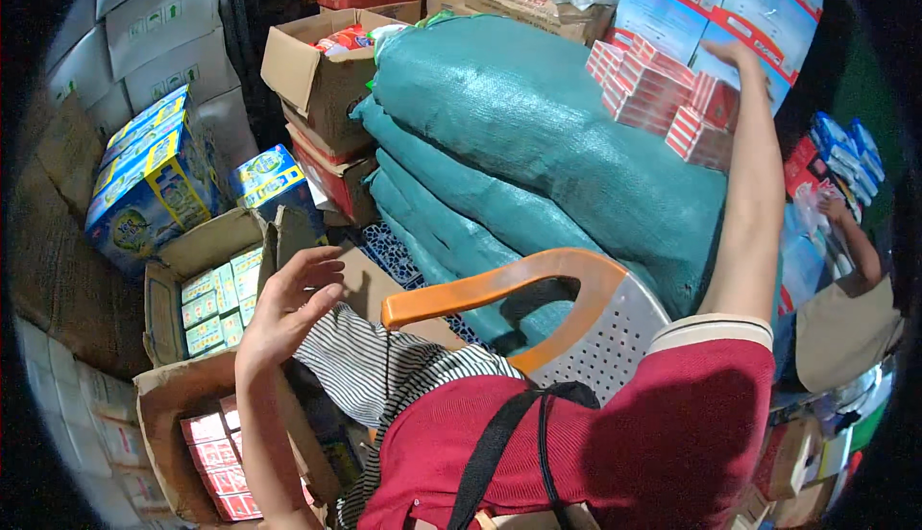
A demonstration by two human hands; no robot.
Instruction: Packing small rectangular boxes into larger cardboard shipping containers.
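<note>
Crowded stockroom, goods piled around stacked teal woven sacks [538, 146].
The right hand [735, 55] lay flat, fingers spread, on small red-and-white cartons [663, 98], too many to count, atop the sacks; the left hand [288, 304] hovered open, empty, beside one orange-framed plastic chair [538, 285].

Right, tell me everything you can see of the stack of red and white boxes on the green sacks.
The stack of red and white boxes is made of small, flat, striped cartons, cardboard by the look of it. They are piled unevenly in several layers, some tilted, on top of the green woven sacks. The right hand reaches over the stack's top, fingers open, touching or nearly touching the uppermost boxes.
</note>
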